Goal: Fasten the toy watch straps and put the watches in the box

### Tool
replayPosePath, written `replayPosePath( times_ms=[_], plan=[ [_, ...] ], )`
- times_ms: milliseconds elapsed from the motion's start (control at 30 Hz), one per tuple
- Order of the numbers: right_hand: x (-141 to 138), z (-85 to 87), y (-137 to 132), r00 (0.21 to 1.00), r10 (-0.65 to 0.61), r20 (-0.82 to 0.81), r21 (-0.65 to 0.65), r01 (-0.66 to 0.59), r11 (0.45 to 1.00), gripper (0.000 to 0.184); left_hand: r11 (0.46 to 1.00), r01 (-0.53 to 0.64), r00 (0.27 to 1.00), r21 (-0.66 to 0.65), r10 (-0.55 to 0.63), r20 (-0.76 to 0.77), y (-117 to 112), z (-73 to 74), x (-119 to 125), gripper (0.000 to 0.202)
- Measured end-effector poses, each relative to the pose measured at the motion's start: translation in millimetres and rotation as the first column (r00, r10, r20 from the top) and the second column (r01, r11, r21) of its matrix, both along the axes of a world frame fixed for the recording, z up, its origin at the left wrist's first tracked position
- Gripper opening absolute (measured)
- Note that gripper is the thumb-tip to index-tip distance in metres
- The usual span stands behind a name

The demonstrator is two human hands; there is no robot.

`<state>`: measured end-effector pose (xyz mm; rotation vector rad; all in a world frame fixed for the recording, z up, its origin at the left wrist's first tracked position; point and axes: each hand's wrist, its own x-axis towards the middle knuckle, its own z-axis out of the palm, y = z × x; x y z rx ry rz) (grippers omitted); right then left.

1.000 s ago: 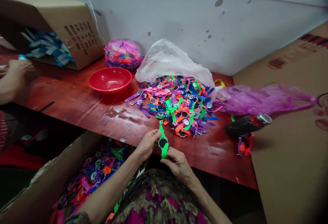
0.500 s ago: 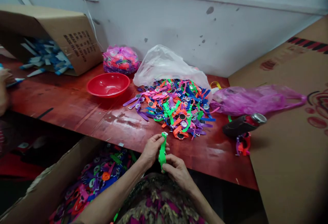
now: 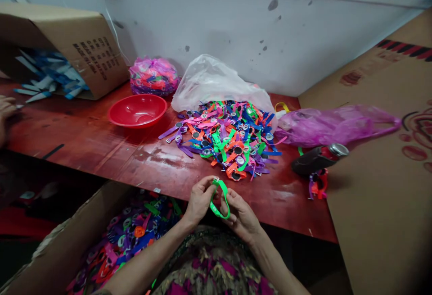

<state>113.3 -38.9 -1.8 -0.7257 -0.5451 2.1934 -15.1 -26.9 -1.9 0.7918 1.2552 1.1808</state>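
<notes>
**Neon-green watch looped between two hands, at front edge of tabletop**

Left hand [image 3: 200, 200] and right hand [image 3: 241, 218] stand apart, each closed on the neon-green plastic watch [image 3: 218, 215]. Its band is bent into a loop between them, just over the front edge of the red wooden tabletop [image 3: 101, 160]. Dial hidden or out of sight; cannot tell which.

Below that edge on the left, an open cardboard box [image 3: 74, 227] holds loose multicoloured watches [image 3: 138, 231], its wall near the left forearm. Forward of the hands, red tabletop shows before the heaped watch pile [image 3: 229, 142], the nearest obstacle. Behind the pile slumps a clear plastic bag [image 3: 216, 83].

Left of the pile: red bowl [image 3: 137, 110], then a full pink bag of watches [image 3: 153, 76]. Right of it: flattened pink bag [image 3: 324, 126], dark can on its side [image 3: 319, 160], small orange-purple watches [image 3: 319, 184], all near a cardboard sheet [image 3: 371, 173] overlapping the tabletop.

Far left, a co-worker's hand [image 3: 5, 115] is near a tipped carton [image 3: 67, 47] of blue-white straps [image 3: 47, 76].
</notes>
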Motion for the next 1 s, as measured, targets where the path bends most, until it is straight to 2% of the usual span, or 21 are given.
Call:
replayPosePath(
  times_ms=[200, 333, 467, 567, 733, 833, 900, 1000],
  plan=[
    [1.9, 4.8, 2.4, 0.997, 0.052, 0.061, 0.013, -0.053, 0.998, 0.030, 1.000, -0.014, 1.000, -0.008, 0.014, -0.011, 1.7, 0.2, 1.9, 0.024],
    [2.1, -0.8, 3.6, 0.993, -0.003, 0.118, 0.027, -0.001, 1.000, 0.031, 0.999, 0.023, 0.993, 0.028, -0.020, -0.113, -3.8, 1.1, 2.0, 0.021],
    [1.5, -7.9, 2.5, 0.983, 0.044, 0.177, -0.018, -0.041, 0.999, 0.033, 0.994, 0.054, 0.965, 0.096, -0.027, -0.262, -9.2, 1.6, 0.5, 0.021],
    [4.3, -6.6, 2.9, 0.985, 0.035, 0.167, -0.031, -0.031, 0.999, 0.035, 0.974, 0.117, 0.914, 0.195, -0.029, -0.405, -11.8, 2.6, -1.1, 0.022],
    [10.2, 2.9, 5.6, 0.970, 0.009, 0.242, 0.065, -0.026, 0.998, 0.034, 0.906, 0.289, 0.794, 0.310, -0.047, -0.606, -16.0, 3.1, -7.0, 0.026],
    [9.2, 0.7, 5.5, 0.935, -0.031, 0.354, 0.094, -0.002, 0.996, 0.037, 0.880, 0.379, 0.702, 0.288, -0.070, -0.709, -18.3, 1.3, -12.3, 0.029],
    [9.5, -3.9, 5.4, 0.900, -0.067, 0.431, 0.132, 0.011, 0.991, 0.037, 0.867, 0.433, 0.665, 0.247, -0.121, -0.737, -20.2, -0.4, -16.0, 0.030],
    [14.8, -11.4, 6.6, 0.897, 0.043, 0.439, 0.157, -0.124, 0.980, 0.041, 0.838, 0.510, 0.628, 0.194, -0.209, -0.750, -23.1, -1.9, -21.0, 0.031]
  ],
)
